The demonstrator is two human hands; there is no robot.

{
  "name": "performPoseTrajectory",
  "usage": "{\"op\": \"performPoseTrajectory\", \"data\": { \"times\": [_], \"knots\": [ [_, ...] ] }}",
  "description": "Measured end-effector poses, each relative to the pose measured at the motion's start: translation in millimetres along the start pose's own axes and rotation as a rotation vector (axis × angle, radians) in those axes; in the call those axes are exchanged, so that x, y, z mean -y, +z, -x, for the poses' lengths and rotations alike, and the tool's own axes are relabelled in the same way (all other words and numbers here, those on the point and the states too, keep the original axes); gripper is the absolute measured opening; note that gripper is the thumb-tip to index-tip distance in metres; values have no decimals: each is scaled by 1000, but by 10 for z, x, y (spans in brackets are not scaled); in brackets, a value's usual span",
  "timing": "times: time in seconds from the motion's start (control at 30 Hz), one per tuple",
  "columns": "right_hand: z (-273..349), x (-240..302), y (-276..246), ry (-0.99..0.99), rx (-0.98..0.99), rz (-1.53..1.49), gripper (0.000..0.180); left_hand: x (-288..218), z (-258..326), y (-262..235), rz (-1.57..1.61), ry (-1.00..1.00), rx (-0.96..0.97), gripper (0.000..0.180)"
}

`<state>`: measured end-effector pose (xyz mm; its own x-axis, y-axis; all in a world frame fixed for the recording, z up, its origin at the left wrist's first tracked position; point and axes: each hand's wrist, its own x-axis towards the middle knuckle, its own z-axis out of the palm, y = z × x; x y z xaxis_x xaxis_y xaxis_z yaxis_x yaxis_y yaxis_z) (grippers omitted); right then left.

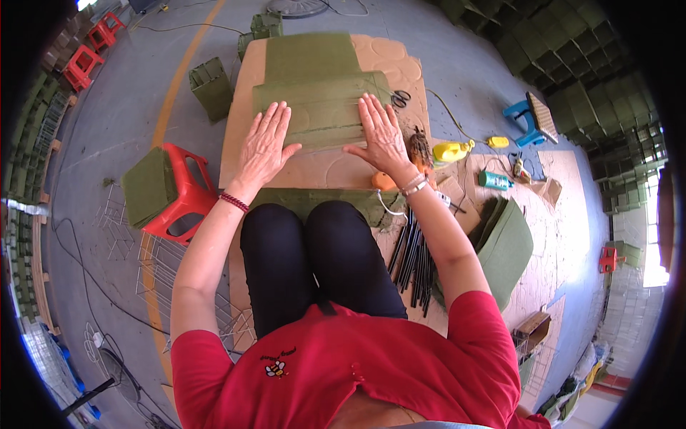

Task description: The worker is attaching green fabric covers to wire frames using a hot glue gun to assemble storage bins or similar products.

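Here neither grip was clenched: the left hand (263,146) and the right hand (382,136) both lay flat, fingers spread, palms down on the near end of a green felt sheet (321,107), grasping nothing and simply pressing it. The sheet lay lengthwise on a tan cardboard board (336,171) spread on the floor in front of the person's knees, with a second, darker green piece overlapping its far end. To do this pressing well, I judged that the palms should keep even weight on both sides and stroke outward from the middle, so that the felt stayed square to the board and no crease was trapped. Just right of the right hand were a pair of scissors (401,98) on the board, a yellow bottle (451,151) and a teal bottle (493,180); a bundle of black rods (413,257) lay beside the right knee, with a stack of green sheets (506,247) beyond it. To the left stood a red stool (187,193) carrying another green piece.
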<state>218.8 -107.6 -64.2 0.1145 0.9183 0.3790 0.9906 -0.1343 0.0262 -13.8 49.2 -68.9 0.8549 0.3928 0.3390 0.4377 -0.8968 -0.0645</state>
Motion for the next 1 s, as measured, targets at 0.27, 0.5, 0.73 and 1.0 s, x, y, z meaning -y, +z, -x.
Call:
{"op": "performPoseTrajectory", "data": {
  "times": [0.27,0.5,0.73,1.0],
  "knots": [
    [-4,238,22,-78,-143,-43,102,-56,-62,-96,40,63,-170,80],
    [-69,432,201,-80,-76,-84,94,-154,-171,8,34,89,-102,78],
    [5,62,65,8,-90,-30,101,-67,-137,23,63,23,26,79],
    [-118,479,142,-126,-97,-83,104,-269,-242,30,55,95,-117,77]
  ]
}}
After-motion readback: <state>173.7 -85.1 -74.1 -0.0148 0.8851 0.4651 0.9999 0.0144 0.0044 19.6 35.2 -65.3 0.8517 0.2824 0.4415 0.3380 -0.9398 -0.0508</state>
